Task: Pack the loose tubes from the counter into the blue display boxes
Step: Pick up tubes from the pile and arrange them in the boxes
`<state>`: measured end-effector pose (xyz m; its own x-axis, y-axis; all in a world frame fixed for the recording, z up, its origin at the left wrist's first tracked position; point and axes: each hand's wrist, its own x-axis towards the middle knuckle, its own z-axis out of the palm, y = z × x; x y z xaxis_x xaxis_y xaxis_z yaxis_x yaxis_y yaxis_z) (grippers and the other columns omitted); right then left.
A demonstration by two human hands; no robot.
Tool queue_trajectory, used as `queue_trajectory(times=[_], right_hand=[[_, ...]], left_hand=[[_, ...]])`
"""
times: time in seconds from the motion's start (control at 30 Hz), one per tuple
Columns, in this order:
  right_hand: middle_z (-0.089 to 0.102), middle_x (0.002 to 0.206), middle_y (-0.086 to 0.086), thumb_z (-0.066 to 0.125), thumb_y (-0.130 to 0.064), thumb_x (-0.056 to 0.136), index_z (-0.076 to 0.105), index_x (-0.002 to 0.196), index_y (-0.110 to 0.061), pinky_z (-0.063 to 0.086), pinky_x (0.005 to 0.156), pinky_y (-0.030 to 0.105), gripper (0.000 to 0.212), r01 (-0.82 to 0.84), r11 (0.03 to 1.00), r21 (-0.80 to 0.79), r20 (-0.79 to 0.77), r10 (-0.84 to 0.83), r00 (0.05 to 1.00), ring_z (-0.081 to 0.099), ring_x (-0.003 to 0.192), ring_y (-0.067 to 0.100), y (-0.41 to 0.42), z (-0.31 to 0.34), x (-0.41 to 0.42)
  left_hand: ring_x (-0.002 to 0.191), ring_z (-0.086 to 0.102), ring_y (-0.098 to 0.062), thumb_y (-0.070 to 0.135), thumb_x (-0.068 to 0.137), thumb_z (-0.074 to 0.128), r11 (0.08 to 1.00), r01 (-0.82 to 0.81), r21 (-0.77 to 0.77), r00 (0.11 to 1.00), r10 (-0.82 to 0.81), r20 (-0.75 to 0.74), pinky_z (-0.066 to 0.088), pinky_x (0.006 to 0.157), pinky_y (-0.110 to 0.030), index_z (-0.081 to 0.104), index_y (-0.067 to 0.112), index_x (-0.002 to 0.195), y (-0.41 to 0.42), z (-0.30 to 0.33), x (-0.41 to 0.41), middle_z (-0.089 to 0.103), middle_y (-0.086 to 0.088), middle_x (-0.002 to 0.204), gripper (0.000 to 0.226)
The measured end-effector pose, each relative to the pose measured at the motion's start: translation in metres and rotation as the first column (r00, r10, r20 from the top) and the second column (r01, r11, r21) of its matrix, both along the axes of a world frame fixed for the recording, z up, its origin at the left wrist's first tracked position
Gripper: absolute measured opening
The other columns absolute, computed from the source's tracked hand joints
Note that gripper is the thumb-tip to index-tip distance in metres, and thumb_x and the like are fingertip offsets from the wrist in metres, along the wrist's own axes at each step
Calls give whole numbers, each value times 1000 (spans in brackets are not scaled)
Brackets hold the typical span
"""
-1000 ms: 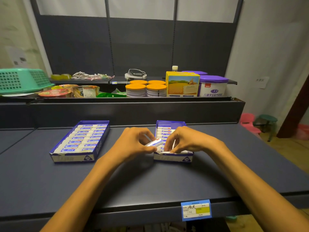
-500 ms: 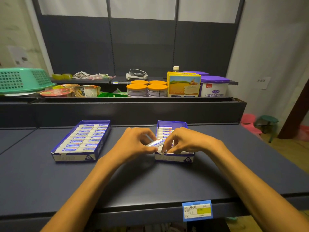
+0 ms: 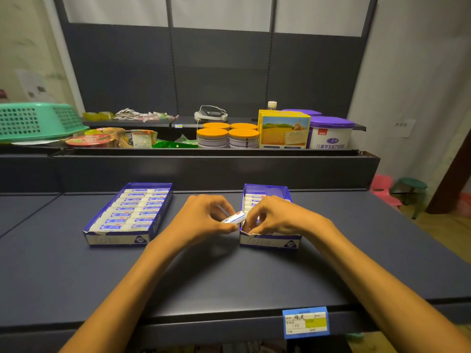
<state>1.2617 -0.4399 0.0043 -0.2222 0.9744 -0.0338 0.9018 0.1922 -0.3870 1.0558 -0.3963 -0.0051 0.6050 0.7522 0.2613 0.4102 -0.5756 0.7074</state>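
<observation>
Hands meet at the right blue cardboard display box (image 3: pixel 267 242): our left hand (image 3: pixel 204 220) and right hand (image 3: pixel 275 217) pinch one white tube (image 3: pixel 234 218) at its near-left corner for insertion; the left blue box (image 3: pixel 119 238) sits full on the dark worktop (image 3: pixel 229 276).

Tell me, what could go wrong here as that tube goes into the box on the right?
The tube is pinched only at its ends by the left hand and right hand, so it might slip onto the counter. The right hand hides much of the right box, so the tube may land crooked. Pushing could slide the light box.
</observation>
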Motion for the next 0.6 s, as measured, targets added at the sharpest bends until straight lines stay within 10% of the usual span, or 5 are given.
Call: queue_trajectory(times=[0.4, 0.6], right_hand=[[67, 96, -10, 71, -30, 86, 72, 95, -30, 47, 59, 13, 9, 56, 998, 5, -132, -55, 990, 59, 77, 6, -6, 7, 13], [67, 111, -4, 70, -30, 86, 72, 110, -21, 40, 58, 9, 25, 88, 996, -4, 39, -88, 995, 55, 73, 1, -4, 0, 13]], left_hand=[[74, 69, -1, 24, 74, 82, 998, 15, 69, 1000, -15, 0, 59, 68, -25, 70, 19, 92, 3, 6, 2, 74, 5, 86, 22], [77, 65, 10, 35, 74, 80, 996, 5, 94, 1000, -5, -6, 56, 66, -13, 66, 23, 96, 9, 7, 1, 70, 13, 87, 28]])
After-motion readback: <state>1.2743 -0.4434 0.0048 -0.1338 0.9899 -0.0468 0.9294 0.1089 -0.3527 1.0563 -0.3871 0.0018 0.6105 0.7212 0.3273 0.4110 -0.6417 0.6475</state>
